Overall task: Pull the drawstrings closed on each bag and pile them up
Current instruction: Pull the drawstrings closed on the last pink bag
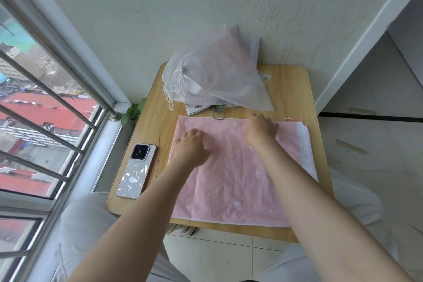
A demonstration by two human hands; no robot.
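A flat, pale pink, crinkled fabric bag (238, 174) with a white edge lies spread over the near and middle part of a small light wooden bench (288, 89) with rounded corners. Both hands lie on its far half. The left hand (191, 144) rests palm down on the bag's left part, fingers bent at the knuckles and pressing the cloth; the grip has nothing plainly closed in it. The right hand (261, 128) sits at the bag's far edge, fingers curled downward onto the fabric; whether that grip pinches the edge or only presses it cannot be told, since the fingertips are hidden.

Behind the pink bag, at the bench's far side against the wall, a heap of translucent white drawstring bags (212, 75) leans up, white cords (177, 84) bunched at its left. Under the heap lies a white printed bag (196, 106), and a dark green cord loop (219, 113) rests just beside the pink bag's far edge.

On the bench's left edge a smartphone in a pale patterned case (136, 170) lies face down. A green leaf (134, 111) shows near a barred window (45, 98).
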